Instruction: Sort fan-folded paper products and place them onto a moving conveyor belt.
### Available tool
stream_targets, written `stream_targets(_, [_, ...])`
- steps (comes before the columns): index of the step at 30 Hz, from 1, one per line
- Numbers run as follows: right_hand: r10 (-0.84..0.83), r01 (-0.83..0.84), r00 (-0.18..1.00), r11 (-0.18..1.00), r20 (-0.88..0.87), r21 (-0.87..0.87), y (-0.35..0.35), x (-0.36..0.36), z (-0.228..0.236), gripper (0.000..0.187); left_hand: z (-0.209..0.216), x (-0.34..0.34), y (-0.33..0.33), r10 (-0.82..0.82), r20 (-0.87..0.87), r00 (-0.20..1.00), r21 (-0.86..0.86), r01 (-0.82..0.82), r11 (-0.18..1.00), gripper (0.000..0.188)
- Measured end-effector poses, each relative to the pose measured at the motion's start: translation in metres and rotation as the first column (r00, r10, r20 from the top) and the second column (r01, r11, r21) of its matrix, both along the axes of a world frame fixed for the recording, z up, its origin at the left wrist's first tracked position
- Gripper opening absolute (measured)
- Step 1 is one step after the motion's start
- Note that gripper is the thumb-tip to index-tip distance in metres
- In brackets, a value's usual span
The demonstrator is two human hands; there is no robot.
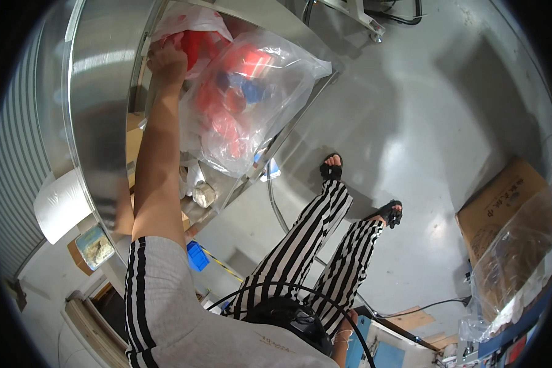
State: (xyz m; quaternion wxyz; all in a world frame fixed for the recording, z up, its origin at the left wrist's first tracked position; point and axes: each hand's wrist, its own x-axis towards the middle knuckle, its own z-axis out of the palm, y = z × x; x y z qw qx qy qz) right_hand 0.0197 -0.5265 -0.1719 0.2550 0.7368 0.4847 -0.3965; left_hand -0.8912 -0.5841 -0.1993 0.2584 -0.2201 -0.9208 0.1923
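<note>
Seen from above, a person stands beside a shiny metal table [101,80] with the left arm stretched out toward bags next to it. The left hand [167,59] is at the mouth of a white plastic bag [190,17], its fingers bent in against something red [193,50]; I cannot tell whether they grip it or only rest on it. Just beside, nearer the person, a clear plastic bag [224,150] bulges with red and blue pieces, its loose corner reaching out over the shelf edge [316,89]. The right hand [352,318] is low by the hip, well apart from the bags and partly hidden, so I cannot tell how its fingers stand.

Thin plastic like this probably slips and stretches, so a gathered fold should hold better than a pinch of one layer. Because the two bags crowd together, a slow, upward draw seems wiser than a sideways tug, which could drag the clear bag over the edge. The right hand could steady that bag from the open side. Below the bags lie cardboard boxes [135,138], and a blue bin [197,256] is near the left sleeve; the forearm should keep clear of the table's metal rim.
</note>
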Motion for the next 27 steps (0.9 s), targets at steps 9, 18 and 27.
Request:
stream_targets(9, [-0.022, 0.021, 0.998, 1.0, -0.06, -0.02, -0.008, 0.006, -0.008, 0.02, 0.018, 0.003, 0.006, -0.154, 0.588, 0.794, 0.765, -0.484, 0.425, 0.023])
stream_targets(18, [-0.012, 0.011, 1.0, 0.998, -0.025, -0.058, 0.009, -0.012, 0.002, 0.018, 0.024, 0.007, -0.009, -0.362, 0.337, 0.869, 0.874, -0.146, 0.464, 0.032])
stream_targets(27, [-0.066, 0.065, 0.998, 0.997, -0.023, -0.042, 0.001, 0.009, -0.007, 0.018, 0.017, 0.024, 0.003, -0.038, 0.394, 0.918, 0.632, -0.24, 0.737, 0.027])
